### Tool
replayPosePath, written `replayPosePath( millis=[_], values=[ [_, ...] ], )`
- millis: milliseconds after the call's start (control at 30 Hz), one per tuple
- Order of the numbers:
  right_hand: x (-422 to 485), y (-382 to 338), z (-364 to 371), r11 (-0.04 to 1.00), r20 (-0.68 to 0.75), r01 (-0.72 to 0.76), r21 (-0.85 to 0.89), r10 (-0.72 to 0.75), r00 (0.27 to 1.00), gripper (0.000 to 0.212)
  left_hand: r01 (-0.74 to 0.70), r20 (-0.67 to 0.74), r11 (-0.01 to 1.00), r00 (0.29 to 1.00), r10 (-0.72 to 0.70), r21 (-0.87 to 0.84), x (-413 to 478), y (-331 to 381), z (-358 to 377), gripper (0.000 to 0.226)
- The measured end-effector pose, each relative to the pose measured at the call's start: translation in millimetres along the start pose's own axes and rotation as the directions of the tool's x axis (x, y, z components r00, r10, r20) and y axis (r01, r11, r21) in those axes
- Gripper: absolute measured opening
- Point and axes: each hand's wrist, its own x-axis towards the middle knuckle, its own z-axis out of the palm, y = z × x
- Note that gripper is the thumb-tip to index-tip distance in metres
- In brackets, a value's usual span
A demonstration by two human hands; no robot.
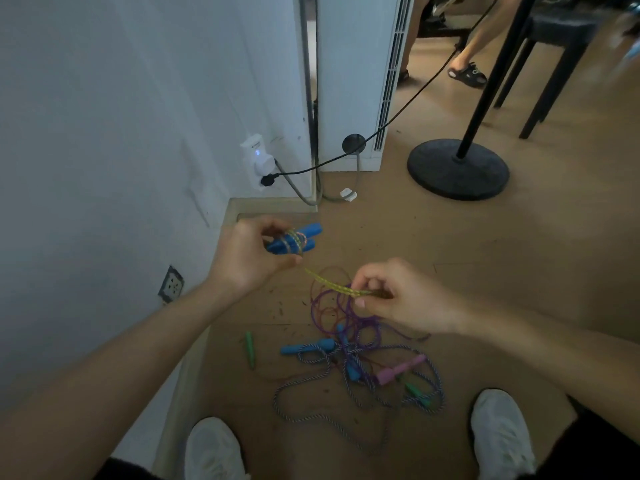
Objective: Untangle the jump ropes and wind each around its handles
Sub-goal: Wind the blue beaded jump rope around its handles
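While the left grip (249,258) clasps the blue handles (306,234), the right grip (405,301) pinches the yellow rope (329,285). Light and limp, it likely winds best kept taut.

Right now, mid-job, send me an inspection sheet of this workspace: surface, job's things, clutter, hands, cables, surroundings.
Surface: tan floor; the person's white shoes stand at the near edge.
Job's things: blue handles partly wound with the yellow rope. A tangle on the floor holds the purple rope, striped rope, pink handle and light blue handle. A green handle lies apart.
Clutter: dark specks on the floor.
Hands: left hand grips the blue handles; right hand pinches the yellow rope.
Cables: black cable and grey cable run from the wall adapter.
Surroundings: white wall, black stand base, chair, another person's feet.
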Motion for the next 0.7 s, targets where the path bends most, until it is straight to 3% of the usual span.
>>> replayPosePath(
  millis=[133,333,467,600,700],
  values=[
    [2,-8,-19,0.989,-0.077,0.13,-0.07,-0.135,0.988,0.008,-0.141,0.196,0.984,0.974,0.118,0.108,-8,3,12,0.061],
    [9,0,-44,0.986,-0.159,0.161,0.03,-0.155,0.975,0.012,-0.402,0.382,0.914,0.837,0.392,-0.057,-27,19,26,0.054],
    [16,9,-57,0.989,-0.163,0.127,0.082,-0.112,0.98,0.014,-0.43,0.398,0.891,0.799,0.45,-0.144,-36,29,27,0.056],
    [23,21,-65,0.986,-0.152,0.093,0.137,-0.072,0.986,0.015,-0.313,0.423,0.914,0.814,0.399,-0.259,-41,38,22,0.058],
    [25,28,-67,0.99,-0.152,0.09,0.11,-0.073,0.986,0.018,-0.356,0.462,0.888,0.761,0.456,-0.291,-41,38,17,0.063]
  ],
)
